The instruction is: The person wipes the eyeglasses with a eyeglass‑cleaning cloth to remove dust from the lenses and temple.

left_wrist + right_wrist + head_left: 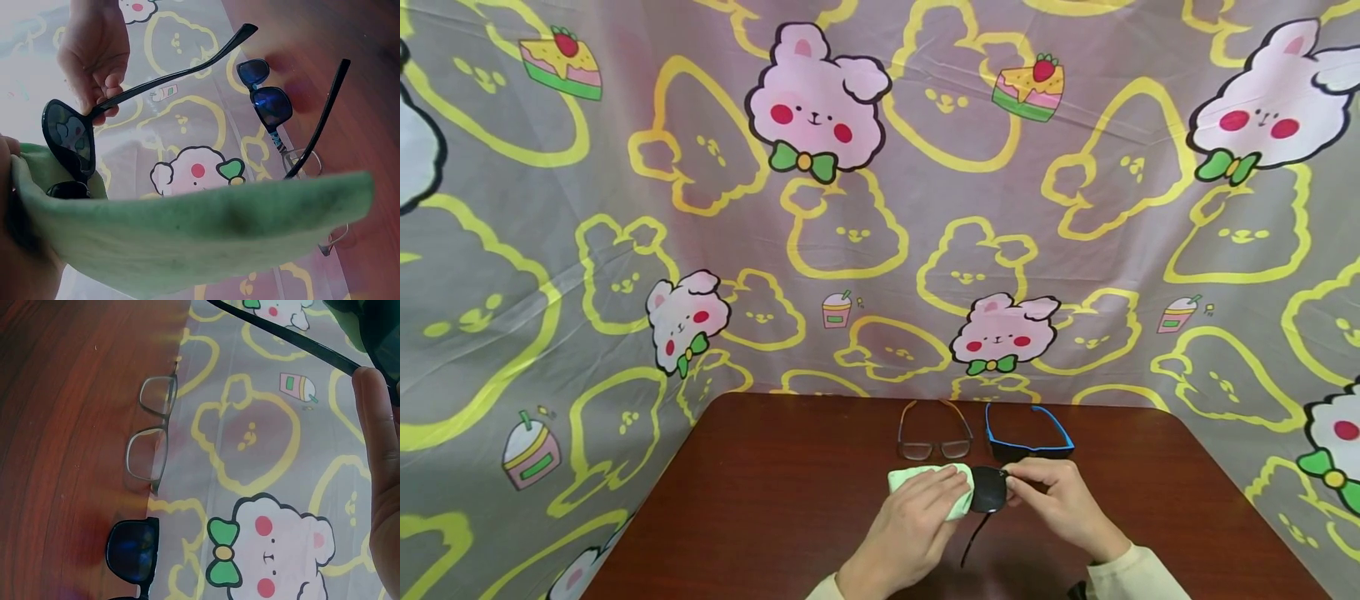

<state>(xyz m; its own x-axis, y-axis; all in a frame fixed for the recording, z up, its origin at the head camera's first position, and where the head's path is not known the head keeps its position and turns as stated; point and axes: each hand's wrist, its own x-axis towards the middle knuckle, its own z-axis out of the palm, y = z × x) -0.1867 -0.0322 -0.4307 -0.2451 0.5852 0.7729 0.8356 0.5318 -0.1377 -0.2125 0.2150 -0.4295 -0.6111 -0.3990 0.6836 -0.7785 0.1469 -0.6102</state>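
Note:
Black sunglasses (988,490) are held up between both hands above the table. My left hand (910,521) grips a pale green cloth (898,478) folded over one lens, so that lens is mostly hidden. The other dark lens (70,137) is uncovered in the left wrist view, and one temple (181,74) stretches out unfolded. My right hand (1063,504) pinches the frame at the hinge on the uncovered side. In the right wrist view, the fingers (375,406) of that hand lie against the black temple at the upper right.
Beyond the hands, clear-lens eyeglasses (936,450) and blue-armed dark sunglasses (1030,450) lie side by side with their temples open. The brown table (760,492) has rounded far corners. A patterned cloth curtain (850,250) hangs behind it and along both sides.

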